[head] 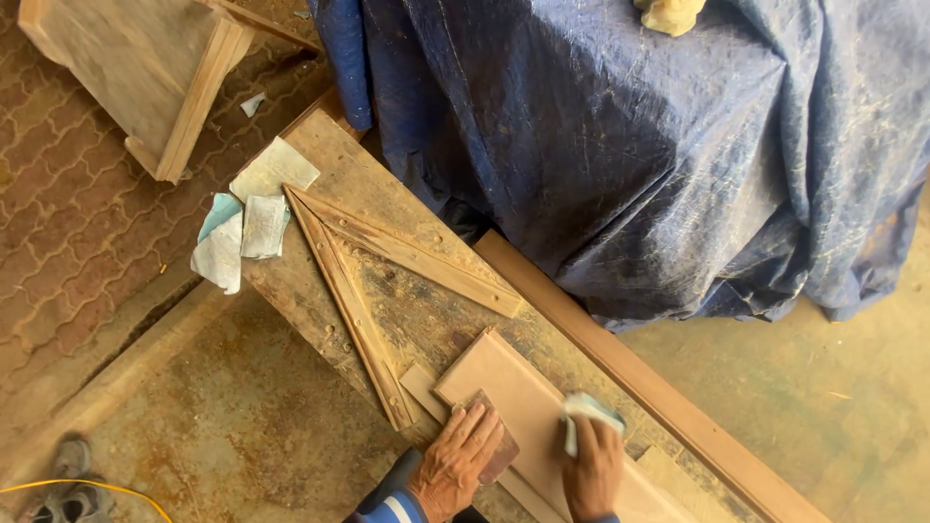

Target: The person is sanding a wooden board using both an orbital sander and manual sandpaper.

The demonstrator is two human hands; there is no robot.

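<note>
A pale flat wooden board (518, 392) lies on a worn wooden workbench (378, 208) at the bottom centre. My left hand (453, 463) presses flat on a small dark brown block (492, 447) that rests at the board's near edge. My right hand (593, 467) holds a folded piece of whitish-green sandpaper (586, 412) against the board's surface. Both hands sit close together on the board.
A triangular wooden frame (373, 266) is fixed on the bench. Loose sandpaper sheets (242, 218) lie at the bench's far end. A long reddish plank (659, 397) runs alongside. A blue tarp (630, 145) covers something bulky. A wooden box (145, 68) lies on brick paving.
</note>
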